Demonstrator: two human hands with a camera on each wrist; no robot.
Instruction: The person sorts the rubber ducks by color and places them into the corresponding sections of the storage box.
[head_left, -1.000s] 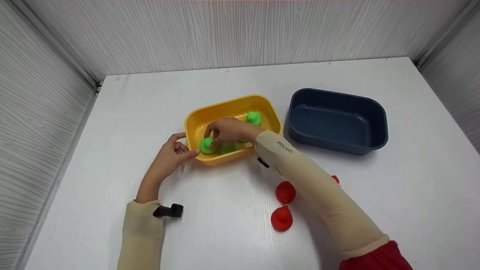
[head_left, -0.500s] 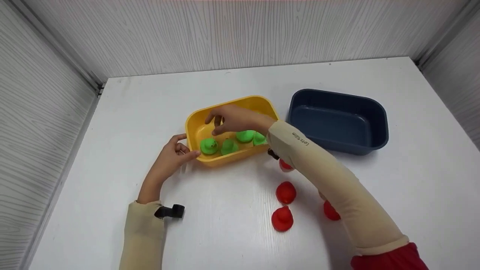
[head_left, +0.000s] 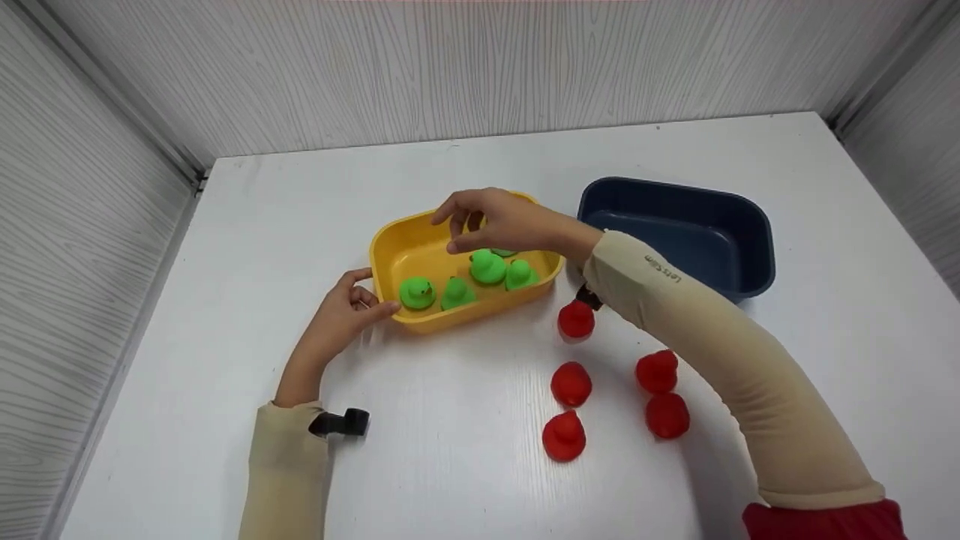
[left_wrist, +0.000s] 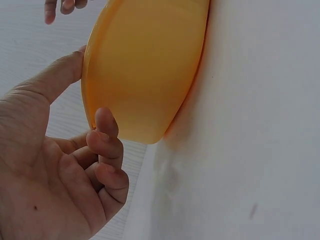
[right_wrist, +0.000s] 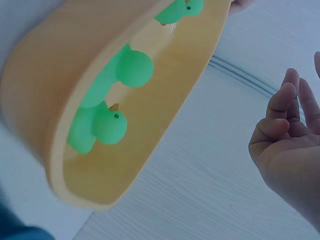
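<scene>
My left hand (head_left: 337, 319) grips the left end of a yellow tub (head_left: 480, 306), thumb on its rim and index finger against the outer wall. In the left wrist view its other fingers curl beside the tub's wall (left_wrist: 145, 65). Several green rubber ducks lie inside, among them a duck (head_left: 418, 292) at the left corner, a duck (head_left: 487, 267) in the middle and a duck (right_wrist: 109, 125) in the right wrist view. One at the back is partly covered by my right hand (head_left: 510, 219), which hovers over the tub with loosely bent fingers and holds nothing.
A dark blue tub (head_left: 675, 247) with no ducks showing stands right of the yellow one, partly behind the right sleeve. Several red rubber ducks, such as a red duck (head_left: 571, 384) and another red duck (head_left: 667, 416), lie on the white table (head_left: 450, 450) in front.
My right hand has let go of the green duck at the tub's left corner and moved up and to the right. The left hand keeps its place on the tub.
</scene>
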